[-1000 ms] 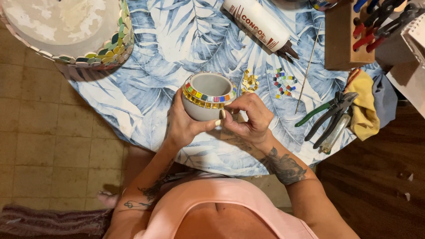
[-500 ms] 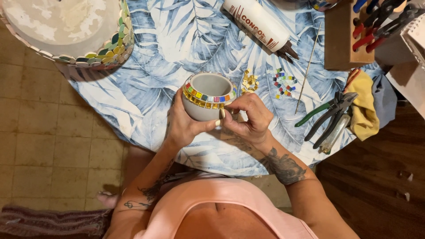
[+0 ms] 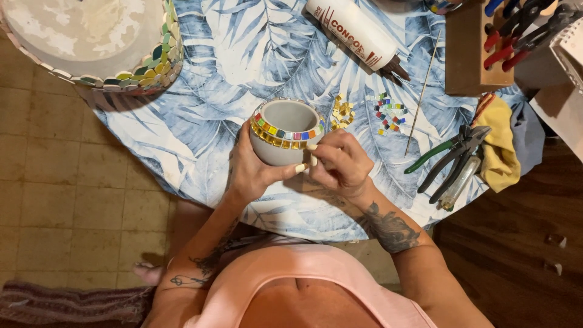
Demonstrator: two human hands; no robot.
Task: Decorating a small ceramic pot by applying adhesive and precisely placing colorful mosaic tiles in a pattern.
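Gripping the grey pot (image 3: 285, 130) in my left hand (image 3: 249, 173) above the tabletop (image 3: 243, 61); my right hand's (image 3: 343, 164) fingers (image 3: 316, 159) pinch narrow against its tiled rim.

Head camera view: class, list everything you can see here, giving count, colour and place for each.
small pot: one, grey with a band of coloured tiles at the rim, centre, held
large pot: one, whitish with green and yellow tiles, top left
glue tube: one, white, top centre
loose tiles: two small heaps, gold and mixed colours, right of small pot
thin stick: one, pale, beside tiles
pliers: several, green and dark handles, right
cloths: yellow and blue, right edge
tablecloth: one, blue leaf print
left hand: grips small pot
right hand: fingers at the pot's tile band
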